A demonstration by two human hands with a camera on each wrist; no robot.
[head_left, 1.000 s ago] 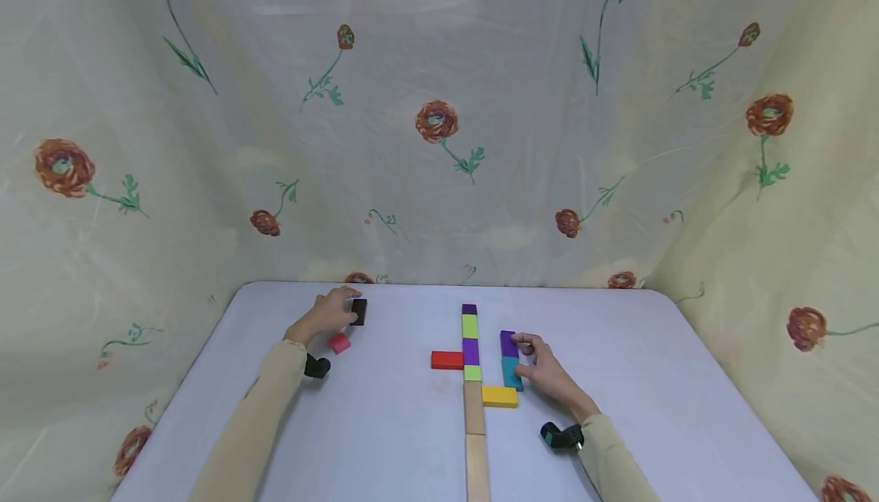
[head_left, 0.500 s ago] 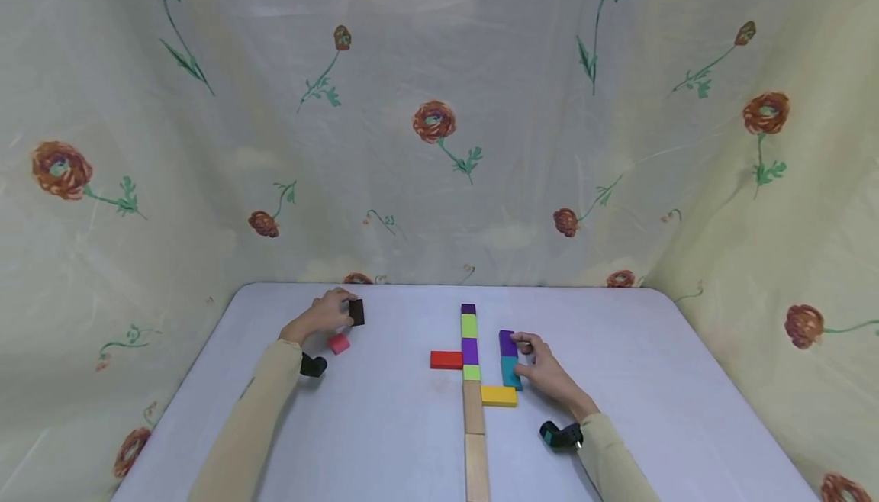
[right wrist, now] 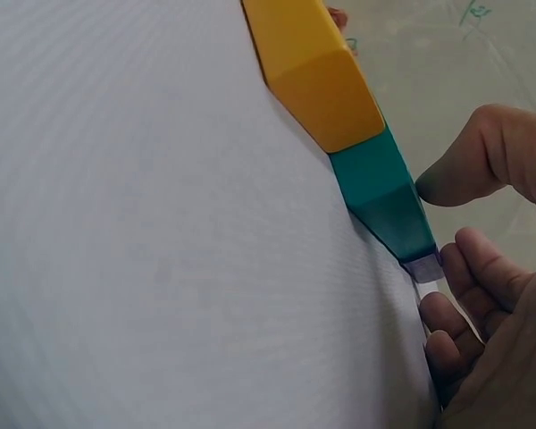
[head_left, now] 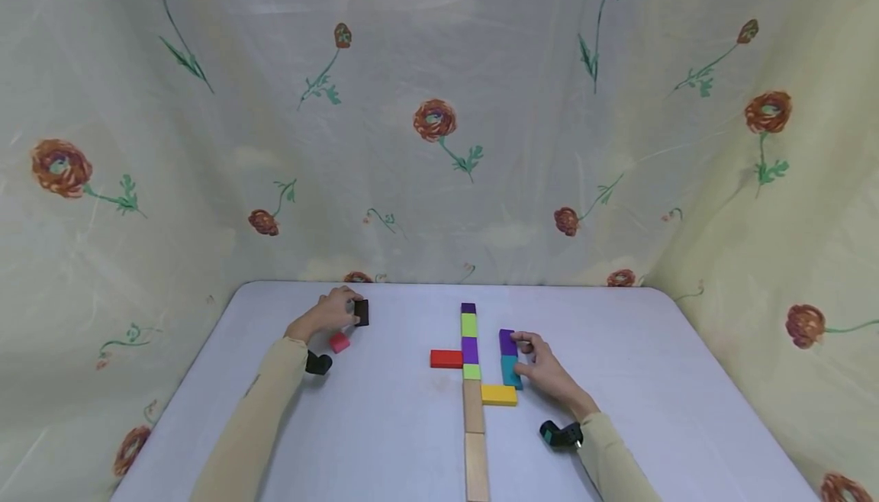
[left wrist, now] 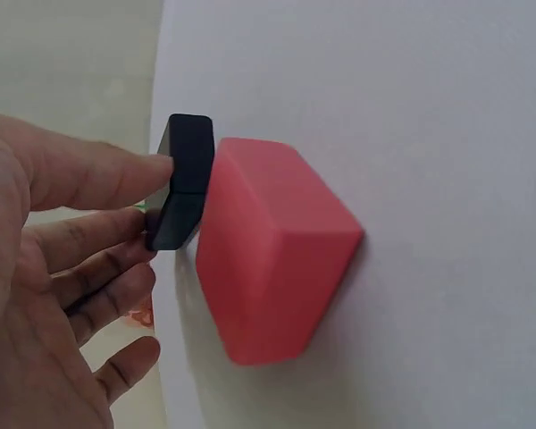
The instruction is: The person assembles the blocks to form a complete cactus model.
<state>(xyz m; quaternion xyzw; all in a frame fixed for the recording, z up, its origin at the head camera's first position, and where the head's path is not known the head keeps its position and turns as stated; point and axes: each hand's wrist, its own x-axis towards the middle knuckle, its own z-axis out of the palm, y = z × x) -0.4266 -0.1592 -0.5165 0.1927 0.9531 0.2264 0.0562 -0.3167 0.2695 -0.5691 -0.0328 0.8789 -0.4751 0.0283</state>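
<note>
On the far left of the table, my left hand pinches a black block between thumb and fingertips. A line crosses the black block's face in the left wrist view. A pink block lies nearer me, apart from the hand. Right of the middle, my right hand rests with its thumb at the side of a teal block and its fingertips at a purple block. These two lie end to end, and the teal one reaches the end of a yellow block.
A straight row of purple, green and wooden blocks runs down the middle of the white table. A red block juts out to its left, the yellow one to its right. Behind hangs a flowered curtain.
My left hand shifts the black block slightly left, then a little back to the right. My right hand and the blocks beside it stay where they were.
</note>
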